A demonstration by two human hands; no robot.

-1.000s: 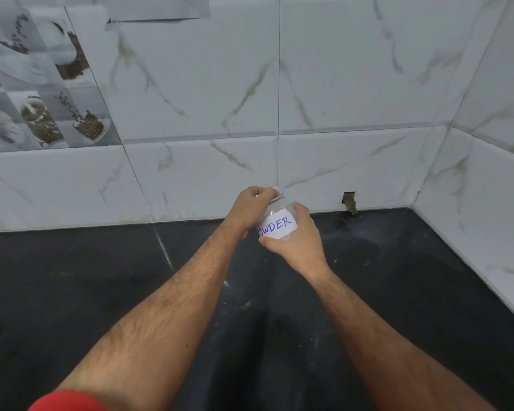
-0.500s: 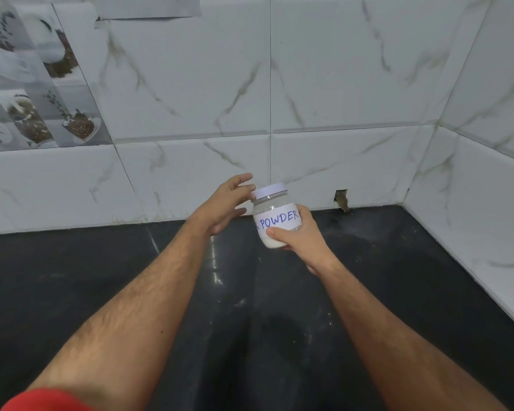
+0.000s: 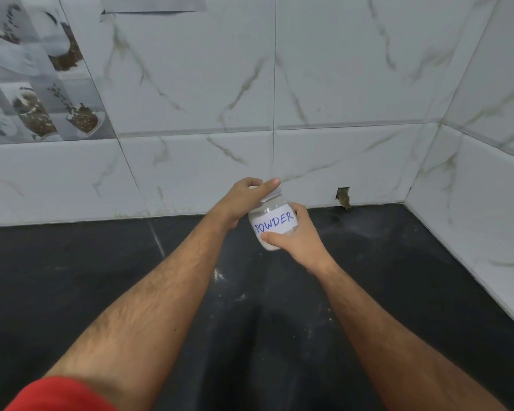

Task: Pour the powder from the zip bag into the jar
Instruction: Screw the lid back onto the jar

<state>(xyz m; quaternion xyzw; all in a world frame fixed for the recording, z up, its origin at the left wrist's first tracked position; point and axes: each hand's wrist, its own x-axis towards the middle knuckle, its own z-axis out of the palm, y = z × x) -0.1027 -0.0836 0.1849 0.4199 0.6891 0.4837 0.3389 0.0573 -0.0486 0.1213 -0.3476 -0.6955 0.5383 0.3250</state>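
Observation:
A small clear jar (image 3: 272,225) with a white label reading POWDER is held up above the black counter (image 3: 101,277), near the back wall. White powder fills its lower part. My right hand (image 3: 298,238) wraps around the jar's body from the right, thumb across the front. My left hand (image 3: 247,200) covers the white lid from above, fingers closed on it, so most of the lid is hidden. No zip bag is in view.
White marble-pattern tiles form the back wall (image 3: 339,84) and the right wall (image 3: 493,188), meeting in a corner. A chipped hole (image 3: 343,197) sits at the base of the back wall. Faint powder specks (image 3: 218,274) lie on the counter.
Half a second ago my left hand was off the lid with fingers spread; now it grips the lid again. The jar stays in my right hand at about the same spot.

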